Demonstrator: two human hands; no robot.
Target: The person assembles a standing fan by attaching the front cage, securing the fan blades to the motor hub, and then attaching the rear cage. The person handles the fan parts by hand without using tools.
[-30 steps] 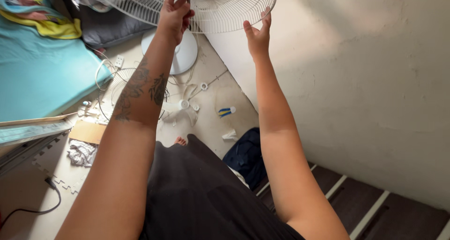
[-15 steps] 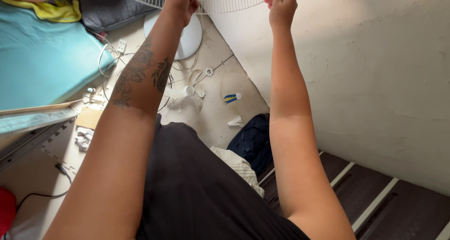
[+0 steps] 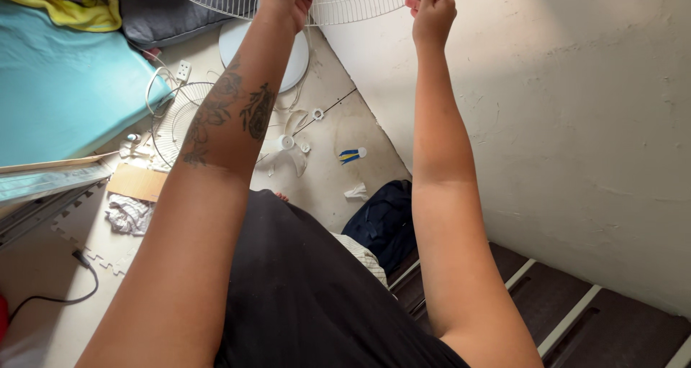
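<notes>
A white wire fan guard (image 3: 353, 1) is held up at the top of the view, partly cut off by the frame edge. My left hand (image 3: 286, 0) grips the guard near its centre, fingers closed around it. My right hand (image 3: 432, 7) pinches the guard's outer rim on the right side. Below on the floor lie a second wire guard (image 3: 173, 123), a white fan blade (image 3: 284, 146) and the round white fan base (image 3: 291, 55).
A turquoise mattress (image 3: 65, 87) fills the left side, with a white power strip (image 3: 183, 71) and cables beside it. A blue-and-yellow tool (image 3: 350, 154), a crumpled tissue (image 3: 355, 192), a dark blue bag (image 3: 381, 220) and cardboard (image 3: 137, 182) lie on the floor. A plaster wall (image 3: 576, 109) rises at right.
My right hand went from open beside the rim to closed on the rim. The guard and both hands rose toward the top edge of the view.
</notes>
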